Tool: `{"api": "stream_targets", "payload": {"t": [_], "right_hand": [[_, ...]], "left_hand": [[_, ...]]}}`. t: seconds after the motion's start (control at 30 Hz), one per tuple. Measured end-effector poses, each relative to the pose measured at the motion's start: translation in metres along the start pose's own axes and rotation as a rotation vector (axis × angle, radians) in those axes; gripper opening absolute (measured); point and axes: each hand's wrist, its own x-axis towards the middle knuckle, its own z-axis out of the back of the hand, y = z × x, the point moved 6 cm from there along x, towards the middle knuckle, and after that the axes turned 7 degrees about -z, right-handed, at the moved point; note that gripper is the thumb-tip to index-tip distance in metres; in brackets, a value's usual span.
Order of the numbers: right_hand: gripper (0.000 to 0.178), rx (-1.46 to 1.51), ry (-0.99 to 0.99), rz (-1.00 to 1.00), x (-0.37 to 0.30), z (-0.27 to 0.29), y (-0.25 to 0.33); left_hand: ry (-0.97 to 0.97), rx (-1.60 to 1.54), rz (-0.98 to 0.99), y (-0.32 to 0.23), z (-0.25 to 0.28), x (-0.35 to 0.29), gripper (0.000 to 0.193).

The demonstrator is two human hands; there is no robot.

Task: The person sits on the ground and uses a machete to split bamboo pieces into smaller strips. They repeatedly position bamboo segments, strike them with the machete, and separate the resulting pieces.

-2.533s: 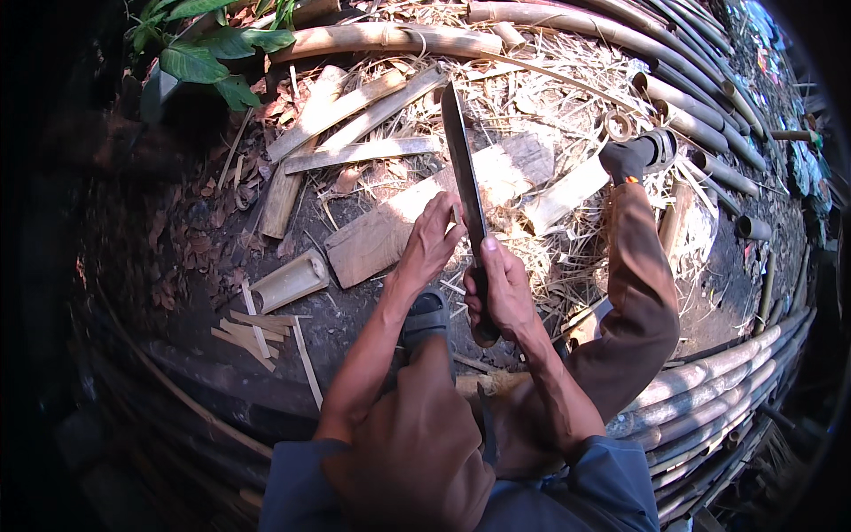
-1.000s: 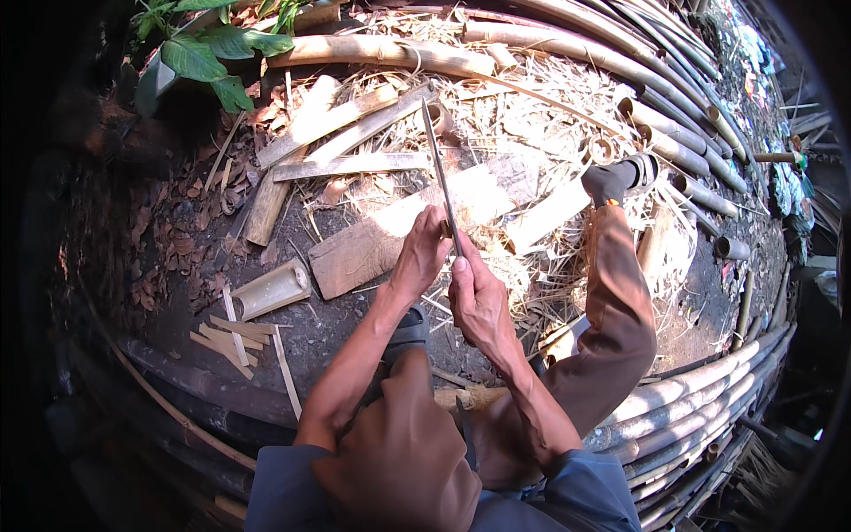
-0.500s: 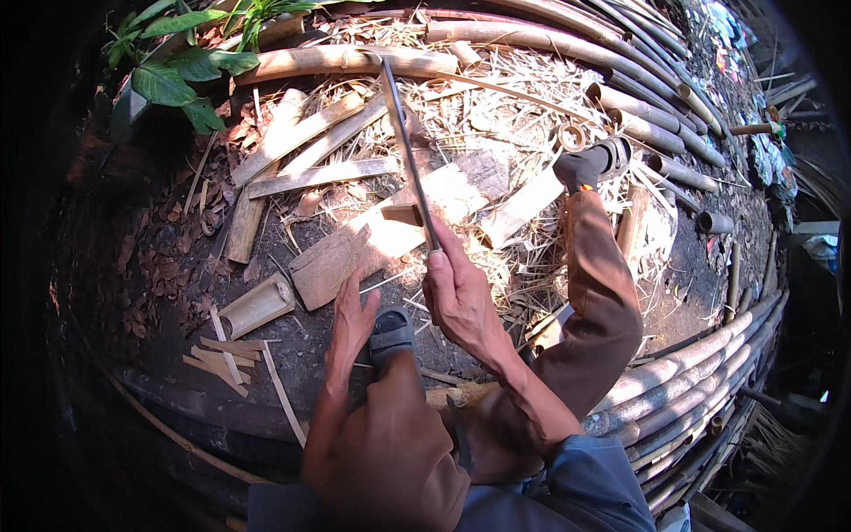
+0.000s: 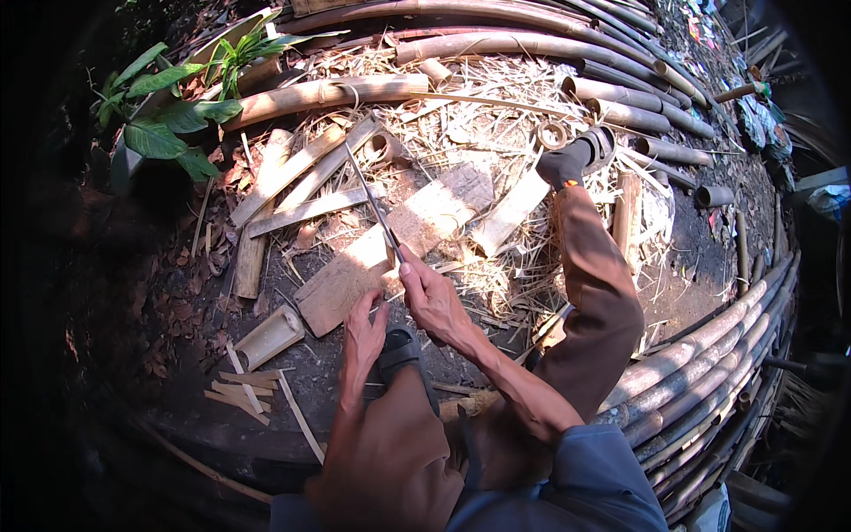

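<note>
My right hand [image 4: 434, 301] is wrapped round the handle of a machete [image 4: 373, 202]. Its long dark blade slants up and left over a thick wooden board [image 4: 341, 282] on the ground. A small bamboo piece [image 4: 391, 257] shows beside the blade's base, partly hidden. My left hand [image 4: 362, 330] is at the board's near edge, its fingers loosely bent and thumb apart, with nothing visible held. A split bamboo section [image 4: 270, 338] lies left of it, and thin bamboo strips [image 4: 241, 391] are scattered nearer.
Flat bamboo slats [image 4: 306, 211] lie past the board. Shavings [image 4: 496, 115] cover the ground. Bamboo poles are stacked at the back [image 4: 496, 46] and right [image 4: 691, 359]. My outstretched leg [image 4: 594, 257] crosses the right side. A leafy plant [image 4: 160, 133] grows at the far left.
My right hand and the machete have shifted left and the blade is lower over the board. My left hand has come closer to the right hand, its fingers more bent. The view has shifted slightly.
</note>
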Motion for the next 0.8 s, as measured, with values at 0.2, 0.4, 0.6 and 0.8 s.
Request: {"api": "stream_targets", "payload": {"t": [0.2,0.4,0.6,0.8], "right_hand": [[0.054,-0.019,-0.003,0.025,-0.012,0.014,0.003],[0.062,0.016,0.100,-0.010,-0.006,0.008,0.036],[0.063,-0.117,0.042,-0.173,0.023,0.007,-0.084],[0.063,0.012,0.030,0.015,0.000,0.007,-0.012]], "left_hand": [[-0.035,-0.116,0.045,-0.008,0.004,-0.001,0.026],[-0.140,-0.039,0.042,-0.010,0.035,-0.006,0.024],[-0.070,-0.080,0.067,-0.011,0.011,0.006,0.024],[-0.112,-0.069,0.098,0.001,0.030,-0.009,0.027]]}}
